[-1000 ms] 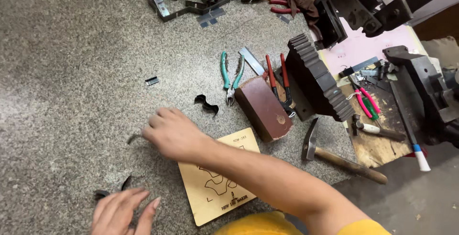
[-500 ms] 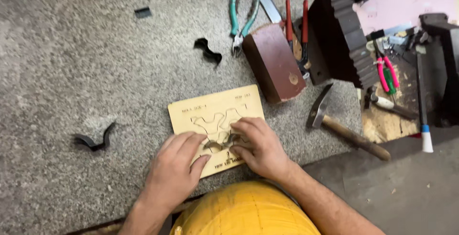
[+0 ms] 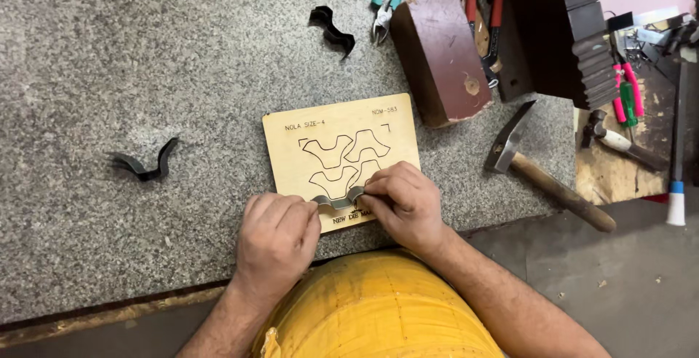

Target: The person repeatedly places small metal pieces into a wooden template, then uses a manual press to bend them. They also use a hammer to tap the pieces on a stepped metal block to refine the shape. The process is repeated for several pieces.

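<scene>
Pinching one bent metal strip [image 3: 336, 201] on one wooden board [image 3: 291, 132], both hands' fingers [image 3: 306, 209] closed.

Single head-worn view, steeply downward and close over the granite worktop [image 3: 109, 52], near edge at bottom.

Both hands, left hand [image 3: 277, 234] and right hand [image 3: 404, 205], pinch a bent metal strip [image 3: 336, 200] over the wooden board [image 3: 291, 147].

Board [image 3: 306, 136] on table [image 3: 109, 52]; hammer [image 3: 542, 176] right, bent strip [image 3: 145, 165] left.
</scene>
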